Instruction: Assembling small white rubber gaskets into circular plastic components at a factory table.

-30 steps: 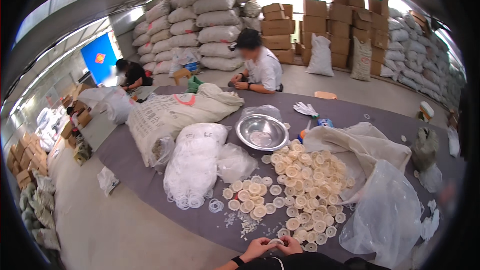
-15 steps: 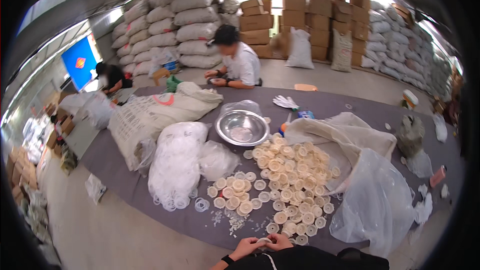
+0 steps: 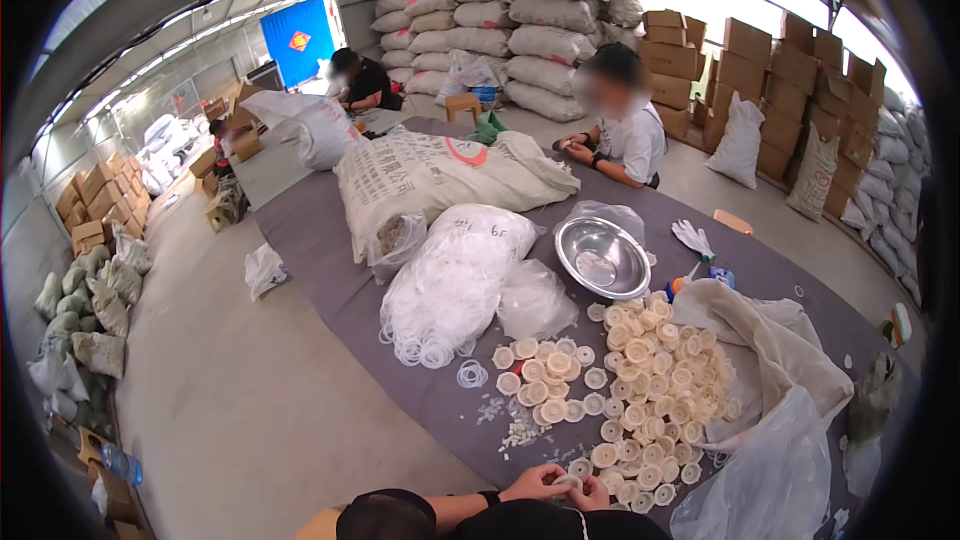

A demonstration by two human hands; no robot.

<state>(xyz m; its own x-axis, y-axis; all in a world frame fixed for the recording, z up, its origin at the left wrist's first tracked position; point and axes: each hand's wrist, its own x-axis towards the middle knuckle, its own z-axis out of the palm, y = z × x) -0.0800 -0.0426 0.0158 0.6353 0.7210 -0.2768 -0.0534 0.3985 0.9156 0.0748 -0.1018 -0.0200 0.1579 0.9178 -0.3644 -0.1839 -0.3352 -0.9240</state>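
Note:
At the near edge of the table, my left hand [image 3: 532, 484] and my right hand [image 3: 593, 494] are closed on a small round plastic piece [image 3: 568, 481]. Its details are partly hidden by my fingers. Just beyond lies a large heap of cream, round, scalloped plastic caps [image 3: 650, 365], with a smaller group of the same caps [image 3: 545, 368] to its left. Small white bits [image 3: 522, 430] are scattered in front of that group. Clear plastic rings [image 3: 471, 373] lie beside a bulging clear bag [image 3: 455, 270] full of rings.
A steel bowl [image 3: 630, 279] stands behind the caps, near a white glove [image 3: 692, 238]. A large woven sack [image 3: 430, 180] lies across the table; clear plastic sheeting [image 3: 765, 475] covers the near right. A person in white [image 3: 625, 135] sits across; another in black [image 3: 368, 87] sits farther back.
My view has turned left, so the table and its contents appear farther right and tilted. Both hands still hold the round piece at the table's edge.

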